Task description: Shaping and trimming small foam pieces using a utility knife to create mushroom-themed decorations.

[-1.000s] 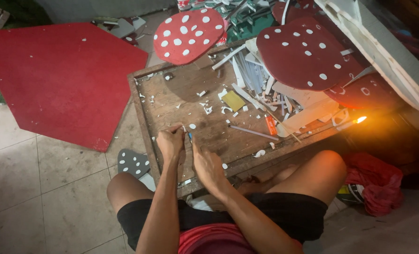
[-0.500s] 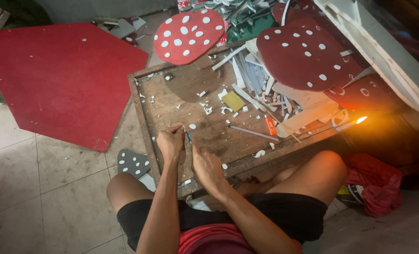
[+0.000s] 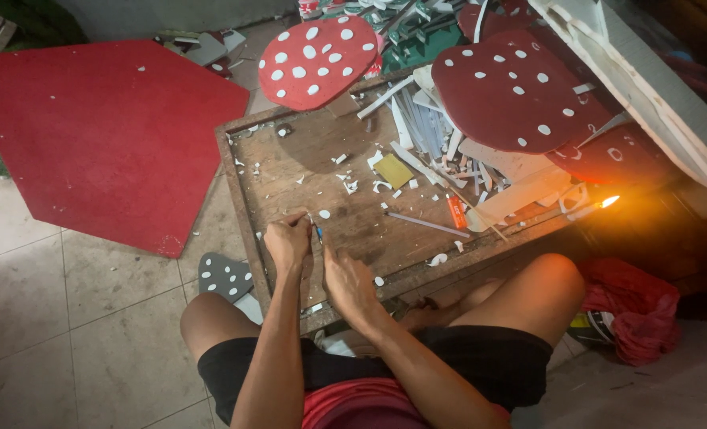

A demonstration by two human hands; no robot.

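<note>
I sit on the floor over a low wooden board (image 3: 290,171) strewn with white scraps. My left hand (image 3: 287,241) is closed around a small blue-tipped tool (image 3: 318,233) at the board's near edge. My right hand (image 3: 348,280) rests flat on the wood just beside it, fingers pointing towards the tool, holding nothing. A small white dot (image 3: 324,214) lies just beyond the tool.
Red mushroom caps with white dots (image 3: 316,59) (image 3: 516,91) lie at the board's far side. A large red sheet (image 3: 103,131) covers the floor on the left. A lit flame (image 3: 608,202), an orange lighter (image 3: 457,212), a yellow piece (image 3: 393,170) and white strips sit on the right.
</note>
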